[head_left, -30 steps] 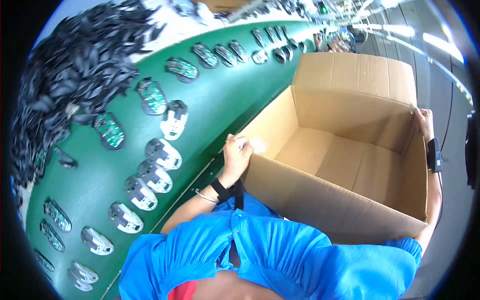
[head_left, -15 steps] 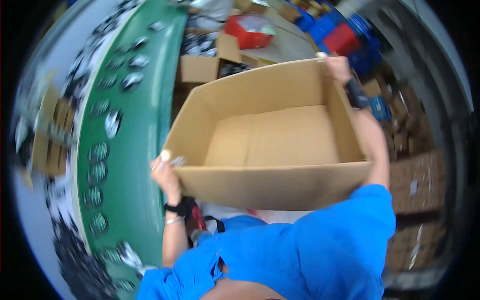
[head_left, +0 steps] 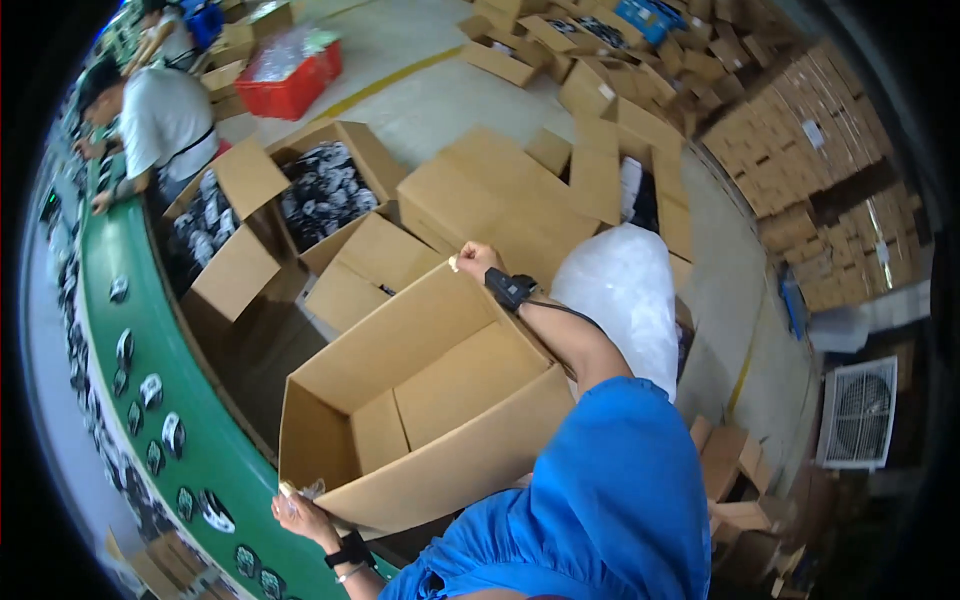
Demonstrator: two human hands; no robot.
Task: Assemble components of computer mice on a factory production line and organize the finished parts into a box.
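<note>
Between my two hands hangs a large open cardboard box (head_left: 440,475), tilted, with nothing seen inside it. My left hand (head_left: 308,522) is closed on its near left corner, where a bit of clear plastic (head_left: 312,490) shows by the fingers. At the far corner my right hand (head_left: 482,260) grips the rim. The thumb or fingertip of each hand looks covered in something pale. To the left, a green conveyor belt (head_left: 215,420) carries several black-and-white items, too small to name, some of them in clear wrapping.
Cartons filled with dark wrapped items (head_left: 328,195) stand beyond the box. A white plastic bag (head_left: 625,300) bulges beside my right arm. Further off are a red crate (head_left: 290,92), stacked cartons (head_left: 800,130) and a boxed fan (head_left: 858,412). A co-worker (head_left: 165,125) leans over the belt.
My view has swung to the right, bringing the floor cartons and co-worker in. The box, gripped by both hands throughout, has moved lower and left in the picture and turned.
</note>
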